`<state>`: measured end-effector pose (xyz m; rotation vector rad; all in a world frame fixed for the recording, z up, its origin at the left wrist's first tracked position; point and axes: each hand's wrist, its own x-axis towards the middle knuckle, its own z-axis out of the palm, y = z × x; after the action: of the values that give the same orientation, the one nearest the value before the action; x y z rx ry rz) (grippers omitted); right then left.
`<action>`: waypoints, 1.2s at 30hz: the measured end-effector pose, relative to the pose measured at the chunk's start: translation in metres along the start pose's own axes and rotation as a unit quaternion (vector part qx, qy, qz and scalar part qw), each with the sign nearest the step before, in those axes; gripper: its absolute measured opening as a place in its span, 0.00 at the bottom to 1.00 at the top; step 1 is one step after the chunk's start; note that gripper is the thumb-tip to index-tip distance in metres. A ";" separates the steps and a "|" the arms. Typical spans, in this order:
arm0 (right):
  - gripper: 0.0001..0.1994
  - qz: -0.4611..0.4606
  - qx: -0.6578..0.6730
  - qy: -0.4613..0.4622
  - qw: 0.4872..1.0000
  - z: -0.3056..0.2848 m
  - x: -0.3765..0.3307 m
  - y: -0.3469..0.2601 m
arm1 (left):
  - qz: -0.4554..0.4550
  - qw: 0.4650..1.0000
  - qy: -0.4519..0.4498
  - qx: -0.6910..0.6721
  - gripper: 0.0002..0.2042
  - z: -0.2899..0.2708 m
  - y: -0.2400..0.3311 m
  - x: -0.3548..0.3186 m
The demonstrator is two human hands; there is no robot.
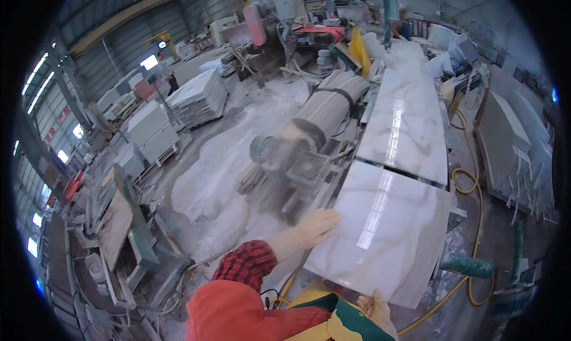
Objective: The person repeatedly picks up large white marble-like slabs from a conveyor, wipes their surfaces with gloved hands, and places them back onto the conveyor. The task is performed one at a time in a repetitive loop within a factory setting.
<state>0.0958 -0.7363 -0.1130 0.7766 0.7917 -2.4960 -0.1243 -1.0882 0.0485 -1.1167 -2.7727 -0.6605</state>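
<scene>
A polished white stone slab [380,222] with faint grey-brown veining lies before me on a long bench. My left hand [319,227] rests on its left edge, fingers stretched out over the border. At the near edge, my right hand [376,310] has its fingers curled on the slab's rim; the underside of that grip is hidden. Beyond a narrow dark gap, a second white slab [407,121] continues the row away from me. Both glossy tops reflect a strip of light.
Left of the bench stands a dusty motor-like machine [279,159] beside a strapped bundle of thin strips [333,103]. A yellow hose [477,234] loops along the right floor near a green post [467,266]. Slabs [505,127] lean at far right; another person [401,27] stands at the bench's far end.
</scene>
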 end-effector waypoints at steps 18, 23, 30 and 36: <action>0.21 0.009 0.111 0.112 0.987 0.055 -0.019 0.009 | -0.140 0.972 -0.181 -0.050 0.29 0.084 -0.089 0.329; 0.20 -0.026 0.127 0.068 0.989 0.032 0.004 0.033 | -0.110 0.963 -0.235 0.066 0.36 0.072 -0.090 0.343; 0.22 -0.124 -0.029 0.142 0.982 -0.008 0.025 0.051 | -0.057 0.994 -0.090 -0.021 0.32 -0.058 0.036 0.314; 0.20 -0.351 -0.023 0.207 0.913 -0.014 -0.087 -0.068 | -0.049 0.982 0.015 -0.183 0.23 -0.070 0.129 0.327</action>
<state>0.1314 -0.6582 -0.0422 1.1952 1.4939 -2.9368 -0.2820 -0.8245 0.2338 -1.0130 -2.7658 -1.2268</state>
